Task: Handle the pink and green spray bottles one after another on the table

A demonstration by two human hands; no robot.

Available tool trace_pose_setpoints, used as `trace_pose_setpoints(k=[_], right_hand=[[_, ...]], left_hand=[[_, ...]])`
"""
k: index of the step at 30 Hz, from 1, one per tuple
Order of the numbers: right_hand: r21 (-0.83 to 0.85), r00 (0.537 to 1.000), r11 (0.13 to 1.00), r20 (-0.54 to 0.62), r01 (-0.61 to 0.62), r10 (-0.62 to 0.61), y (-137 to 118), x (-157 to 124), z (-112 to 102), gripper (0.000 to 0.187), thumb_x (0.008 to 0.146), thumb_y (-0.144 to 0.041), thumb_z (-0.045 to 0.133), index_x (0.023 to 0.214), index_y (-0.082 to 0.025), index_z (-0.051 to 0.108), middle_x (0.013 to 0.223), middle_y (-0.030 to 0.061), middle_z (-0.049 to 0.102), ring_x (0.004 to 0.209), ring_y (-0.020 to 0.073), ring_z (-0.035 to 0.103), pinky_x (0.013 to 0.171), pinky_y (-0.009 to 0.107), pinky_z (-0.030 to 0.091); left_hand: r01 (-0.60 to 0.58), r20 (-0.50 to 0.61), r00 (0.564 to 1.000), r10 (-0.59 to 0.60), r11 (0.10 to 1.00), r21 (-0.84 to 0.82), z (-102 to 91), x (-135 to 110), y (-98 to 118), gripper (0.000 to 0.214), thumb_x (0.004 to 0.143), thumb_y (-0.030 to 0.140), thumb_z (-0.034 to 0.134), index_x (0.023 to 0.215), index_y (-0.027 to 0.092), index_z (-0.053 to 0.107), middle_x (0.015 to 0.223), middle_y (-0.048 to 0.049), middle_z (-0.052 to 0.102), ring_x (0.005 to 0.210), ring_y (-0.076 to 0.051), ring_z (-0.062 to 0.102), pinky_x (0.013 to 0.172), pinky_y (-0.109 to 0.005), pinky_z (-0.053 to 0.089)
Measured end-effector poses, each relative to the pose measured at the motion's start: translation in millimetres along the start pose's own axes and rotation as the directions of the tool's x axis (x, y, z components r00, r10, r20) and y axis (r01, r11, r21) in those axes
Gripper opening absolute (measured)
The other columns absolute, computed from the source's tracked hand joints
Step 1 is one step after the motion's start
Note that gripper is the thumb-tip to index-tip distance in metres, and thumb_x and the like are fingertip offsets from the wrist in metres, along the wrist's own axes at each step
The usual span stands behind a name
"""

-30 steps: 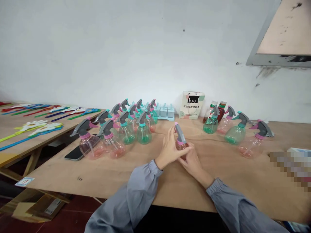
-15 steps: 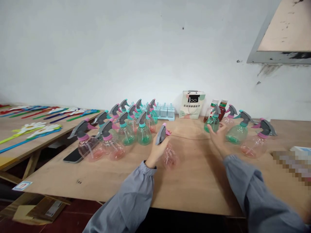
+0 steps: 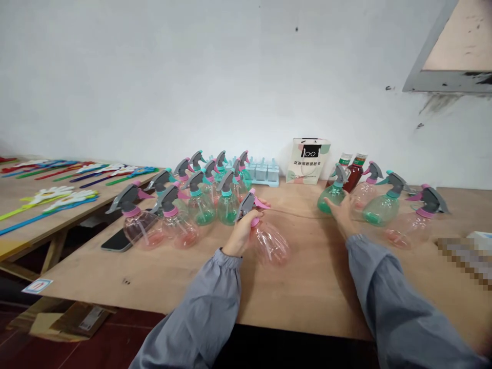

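My left hand [image 3: 246,225] is closed round the neck of a clear pink spray bottle [image 3: 271,242] with a grey trigger head. This bottle leans, its base pointing to the right. On the far side of the table, my right hand [image 3: 343,212] grips a green spray bottle [image 3: 326,199], thumb at its near side; the other fingers are partly hidden. To the left stand several pink and green spray bottles, among them a green one [image 3: 227,209] and a pink one [image 3: 180,230]. Right of my right hand are another green bottle [image 3: 380,209] and a pink one [image 3: 409,230].
A paper bag [image 3: 307,161] and a pale blue mould set [image 3: 267,173] stand by the wall. Brown-red bottles [image 3: 355,171] are behind my right hand. A phone [image 3: 116,240] lies at left on the wooden table [image 3: 184,287]. Colourful hand-shaped strips [image 3: 49,197] cover another table.
The pink bottle in my left hand has tilted further, its base swinging right. My right hand has shifted the green bottle slightly left. The view has moved a little.
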State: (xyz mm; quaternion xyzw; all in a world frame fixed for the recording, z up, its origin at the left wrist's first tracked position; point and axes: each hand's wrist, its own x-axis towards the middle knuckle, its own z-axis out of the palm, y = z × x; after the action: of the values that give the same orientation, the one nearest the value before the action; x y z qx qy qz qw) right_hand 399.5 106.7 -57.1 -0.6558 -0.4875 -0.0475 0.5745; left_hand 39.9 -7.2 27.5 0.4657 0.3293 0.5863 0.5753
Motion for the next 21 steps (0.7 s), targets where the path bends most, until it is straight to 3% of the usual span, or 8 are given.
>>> trace_pose_setpoints(k=[5,8,10,15,17,21], right_hand=[[0.198,0.978,0.975,0.159,0.104,-0.137,-40,-86,-27,0.084,0.071,-0.064,0.074,0.139,-0.021,0.049,0.130,0.0137,0.050,0.126,0.0335,0.050,0.111,0.057,0.040],[0.245,0.951,0.964,0.259,0.104,-0.169,-64,-119,-37,0.081,0.072,-0.062,0.076,0.139,-0.024,0.050,0.125,0.0120,0.053,0.118,0.0323,0.057,0.108,0.056,0.045],[0.260,0.935,0.958,0.295,0.120,-0.198,-77,-130,-39,0.079,0.073,-0.062,0.076,0.139,-0.024,0.051,0.124,0.0122,0.055,0.118,0.0327,0.058,0.107,0.056,0.047],[0.289,0.908,0.945,0.336,0.154,-0.250,-89,-135,-37,0.076,0.076,-0.060,0.074,0.139,-0.023,0.051,0.125,0.0129,0.057,0.119,0.0328,0.059,0.107,0.055,0.048],[0.287,0.915,0.948,0.329,0.139,-0.234,-87,-135,-36,0.077,0.076,-0.061,0.075,0.139,-0.023,0.051,0.123,0.0128,0.058,0.116,0.0324,0.060,0.105,0.055,0.049],[0.282,0.917,0.950,0.328,0.135,-0.228,-85,-134,-36,0.078,0.076,-0.061,0.074,0.139,-0.021,0.051,0.124,0.0142,0.058,0.117,0.0331,0.059,0.105,0.056,0.048]], left_hand=[[0.075,0.014,0.997,-0.074,0.991,-0.108,2.0,-4,6,0.041,0.053,0.028,0.061,0.092,0.019,0.068,0.106,-0.0097,0.076,0.109,-0.027,0.068,0.059,-0.022,0.046],[0.072,0.058,0.996,-0.066,0.991,-0.113,3.3,-5,5,0.039,0.052,0.028,0.062,0.089,0.019,0.068,0.103,-0.0090,0.076,0.106,-0.028,0.070,0.057,-0.023,0.045],[0.092,0.059,0.995,-0.086,0.990,-0.111,2.6,-4,2,0.035,0.052,0.026,0.062,0.086,0.019,0.067,0.095,-0.0068,0.077,0.099,-0.026,0.071,0.058,-0.024,0.047],[0.089,-0.105,0.987,-0.118,0.964,-0.250,-4.0,6,-6,0.014,0.049,0.019,0.055,0.063,0.020,0.055,0.059,0.0022,0.063,0.065,-0.016,0.067,0.068,-0.029,0.054],[0.093,-0.101,0.987,-0.124,0.960,-0.263,-5.4,6,-6,0.014,0.048,0.018,0.055,0.062,0.020,0.055,0.060,0.0021,0.064,0.064,-0.015,0.067,0.065,-0.026,0.053],[0.175,0.024,0.984,-0.174,0.962,-0.211,-2.6,2,-4,0.028,0.051,0.018,0.061,0.079,0.017,0.067,0.077,-0.0022,0.073,0.078,-0.019,0.072,0.056,-0.021,0.047]])
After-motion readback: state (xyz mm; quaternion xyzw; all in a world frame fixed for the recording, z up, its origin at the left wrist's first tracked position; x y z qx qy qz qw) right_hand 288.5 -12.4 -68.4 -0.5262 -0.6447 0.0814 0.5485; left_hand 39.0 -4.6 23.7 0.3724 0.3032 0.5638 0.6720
